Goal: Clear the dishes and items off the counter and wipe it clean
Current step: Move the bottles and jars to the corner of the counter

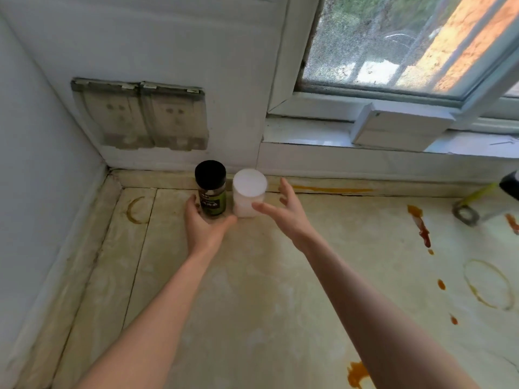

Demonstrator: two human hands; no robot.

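A spice jar (211,189) with a black lid and green label stands near the back corner of the stained counter (252,290). My left hand (203,223) cups its base, fingers curled round its left side and thumb across the front. A white lidded jar (248,192) stands right beside it, the two nearly touching. My right hand (286,211) hovers just right of the white jar with fingers spread; its thumb tip reaches the jar's lower right side.
Red and orange sauce spills (421,226) and brown ring stains (488,284) mark the counter on the right. A clear container with a yellow part (474,206) lies at the far right edge. Behind are wall sockets (140,116) and a window sill (393,136).
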